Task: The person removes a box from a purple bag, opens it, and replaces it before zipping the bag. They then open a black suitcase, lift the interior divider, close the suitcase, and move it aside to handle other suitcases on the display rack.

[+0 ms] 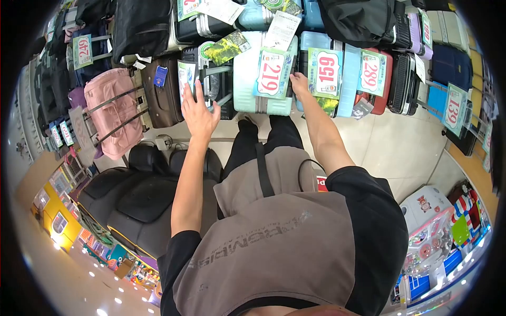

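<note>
My left hand (199, 111) reaches forward with its fingers spread. Its fingertips are right at a price card (186, 79) on a dark suitcase (224, 87) with a raised metal handle. My right hand (300, 85) has its fingers curled in at the right edge of a card marked 219 (272, 72); I cannot tell what they grip. That card lies on a mint-green suitcase (243, 79) standing between my hands. Just right of my right hand is a light blue suitcase (346, 79) with a card marked 159 (325, 72).
Suitcases line up on both sides, including a pink bag (113, 110), a brown suitcase (163, 100) and a red one (380, 104). A black backpack (358, 21) lies on top. Behind my left arm stands a black padded chair (139, 197). Tiled floor (369, 142) shows at right.
</note>
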Motion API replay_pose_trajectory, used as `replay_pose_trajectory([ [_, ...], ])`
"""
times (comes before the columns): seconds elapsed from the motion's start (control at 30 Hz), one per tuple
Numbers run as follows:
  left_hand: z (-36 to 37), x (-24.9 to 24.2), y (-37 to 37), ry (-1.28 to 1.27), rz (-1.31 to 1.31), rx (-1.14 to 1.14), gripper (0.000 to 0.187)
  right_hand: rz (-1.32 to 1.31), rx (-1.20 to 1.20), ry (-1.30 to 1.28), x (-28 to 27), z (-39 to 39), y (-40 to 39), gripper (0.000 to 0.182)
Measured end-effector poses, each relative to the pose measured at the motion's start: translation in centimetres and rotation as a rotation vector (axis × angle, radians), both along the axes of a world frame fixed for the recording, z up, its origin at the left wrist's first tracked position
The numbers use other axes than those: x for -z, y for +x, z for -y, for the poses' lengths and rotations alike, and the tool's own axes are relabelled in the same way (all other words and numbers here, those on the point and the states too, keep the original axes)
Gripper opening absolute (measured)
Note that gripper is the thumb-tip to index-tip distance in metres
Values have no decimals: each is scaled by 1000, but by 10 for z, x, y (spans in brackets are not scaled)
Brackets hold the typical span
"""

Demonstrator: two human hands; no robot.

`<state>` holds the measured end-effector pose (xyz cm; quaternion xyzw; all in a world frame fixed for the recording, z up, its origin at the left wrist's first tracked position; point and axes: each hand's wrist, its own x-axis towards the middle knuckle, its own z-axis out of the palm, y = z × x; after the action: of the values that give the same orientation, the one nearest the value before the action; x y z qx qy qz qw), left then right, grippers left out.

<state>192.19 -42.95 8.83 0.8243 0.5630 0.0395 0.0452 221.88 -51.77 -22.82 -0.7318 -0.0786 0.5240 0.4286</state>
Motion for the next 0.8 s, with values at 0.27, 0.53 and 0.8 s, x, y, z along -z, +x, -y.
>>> replay_pose_trajectory([
  [0.27, 2, 12, -5, -28, -111, 35, 90, -13, 23, -63, -6, -4, -8, 50],
  [0.53, 3, 7, -24, -91, -118, 67, 93, -2, 49, 185, -91, 8, -1, 46],
  [0.8, 6, 4, -18, -70, -42, 16, 97, -40, 102, 306, -287, 15, -8, 42],
])
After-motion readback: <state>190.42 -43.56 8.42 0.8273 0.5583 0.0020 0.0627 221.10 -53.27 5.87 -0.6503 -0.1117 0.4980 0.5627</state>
